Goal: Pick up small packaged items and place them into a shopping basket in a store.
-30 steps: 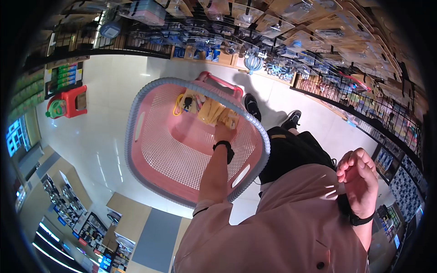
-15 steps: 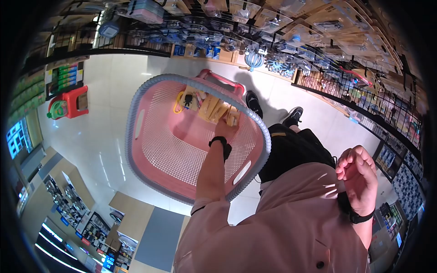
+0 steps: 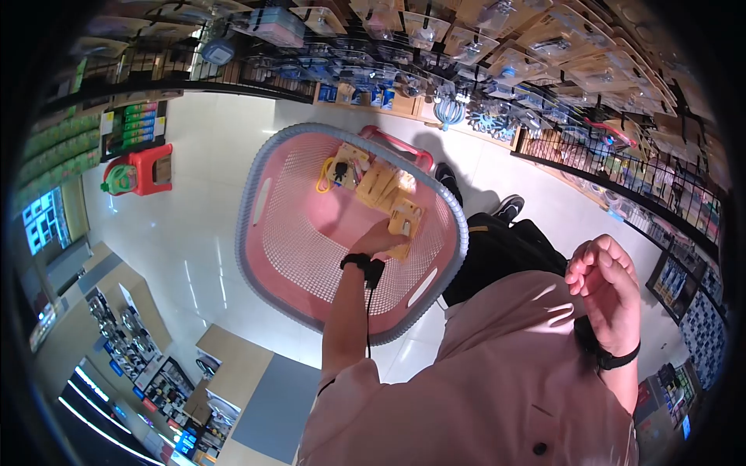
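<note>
My left hand (image 3: 382, 238), with a black band on the wrist, reaches into a large pink basket (image 3: 326, 307) with a grey rim. Its fingers are closed on a tan carded package (image 3: 406, 220) with a small pale item on the front, tilted near the basket's right wall. Beside it on the basket floor lie several more tan packages (image 3: 378, 183). A card with a black figure-like shape (image 3: 340, 171) and a yellow loop (image 3: 323, 177) are further left. My right hand (image 3: 606, 287) is raised beside my body, palm showing, loosely curled and empty.
Racks of hanging carded goods (image 3: 497, 58) run along the top and right. A red stool (image 3: 151, 172) with a green item stands at the left. A red handle-like part (image 3: 400, 147) shows behind the basket, near my shoes (image 3: 509, 208). Cabinets (image 3: 276, 404) are at the lower left.
My left hand has drawn back from the pile toward me, and the tan package has come away from the others with it. The right hand stays raised and curled.
</note>
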`<state>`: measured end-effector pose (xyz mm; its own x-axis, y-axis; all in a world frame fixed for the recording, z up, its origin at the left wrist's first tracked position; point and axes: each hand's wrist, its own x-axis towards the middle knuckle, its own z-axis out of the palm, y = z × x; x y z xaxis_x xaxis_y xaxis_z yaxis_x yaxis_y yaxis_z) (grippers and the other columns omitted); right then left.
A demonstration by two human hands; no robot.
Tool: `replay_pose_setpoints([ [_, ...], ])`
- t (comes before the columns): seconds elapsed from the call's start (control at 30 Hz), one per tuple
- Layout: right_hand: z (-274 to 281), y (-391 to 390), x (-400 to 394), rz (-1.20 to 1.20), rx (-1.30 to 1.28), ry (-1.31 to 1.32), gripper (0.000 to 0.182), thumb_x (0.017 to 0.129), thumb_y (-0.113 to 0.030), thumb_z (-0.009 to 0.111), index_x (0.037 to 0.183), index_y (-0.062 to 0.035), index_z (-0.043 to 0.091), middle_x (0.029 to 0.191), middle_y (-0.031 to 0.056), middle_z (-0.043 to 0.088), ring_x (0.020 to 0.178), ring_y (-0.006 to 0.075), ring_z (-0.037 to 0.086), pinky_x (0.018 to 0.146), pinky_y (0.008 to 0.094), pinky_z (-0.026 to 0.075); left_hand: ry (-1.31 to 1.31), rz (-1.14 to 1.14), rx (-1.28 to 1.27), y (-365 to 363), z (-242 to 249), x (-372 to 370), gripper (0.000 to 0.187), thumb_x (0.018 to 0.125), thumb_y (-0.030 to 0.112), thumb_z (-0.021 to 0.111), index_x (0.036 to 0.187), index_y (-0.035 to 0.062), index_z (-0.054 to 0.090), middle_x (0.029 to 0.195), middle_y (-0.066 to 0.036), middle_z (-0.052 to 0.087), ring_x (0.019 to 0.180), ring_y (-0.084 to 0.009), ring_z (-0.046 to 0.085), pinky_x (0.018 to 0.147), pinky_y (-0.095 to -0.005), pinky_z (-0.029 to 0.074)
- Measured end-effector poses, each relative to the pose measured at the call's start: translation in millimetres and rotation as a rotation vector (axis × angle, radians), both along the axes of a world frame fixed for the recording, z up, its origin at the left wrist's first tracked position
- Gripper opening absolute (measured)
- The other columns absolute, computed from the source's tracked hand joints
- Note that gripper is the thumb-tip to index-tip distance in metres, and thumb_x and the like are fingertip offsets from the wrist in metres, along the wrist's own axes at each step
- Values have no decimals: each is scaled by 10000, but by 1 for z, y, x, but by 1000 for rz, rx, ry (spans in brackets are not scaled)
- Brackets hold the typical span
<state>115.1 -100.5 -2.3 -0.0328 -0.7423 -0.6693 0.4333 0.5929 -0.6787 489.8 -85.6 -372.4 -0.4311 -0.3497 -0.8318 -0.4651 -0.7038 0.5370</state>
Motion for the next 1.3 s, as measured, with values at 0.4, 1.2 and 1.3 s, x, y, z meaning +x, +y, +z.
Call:
replay_pose_setpoints([
  [0.4,3,17,-17,126,-150,50,186,1021,-179,533,950,-28,614,940,78,688,832,133,636,742,261,492,395,527,-251,-38,235,-20,680,803,105,766,1392,-5,444,1190,-94,650,1061,-209,650,911,-331,534],
  [1.2,23,65,-168,20,-520,46,248,1013,-102,569,1230,18,556,1099,74,678,989,101,631,859,251,508,598,335,-704,-11,376,-371,640,910,19,671,1449,30,326,1356,-105,543,1225,-172,555,1040,-326,449],
  [1.3,15,66,-182,20,-561,28,222,1020,-113,557,1212,-2,581,1068,56,687,975,88,629,849,246,506,655,399,-650,-6,379,-382,611,937,3,644,1453,21,316,1342,-109,560,1222,-166,562,1033,-320,452],
])
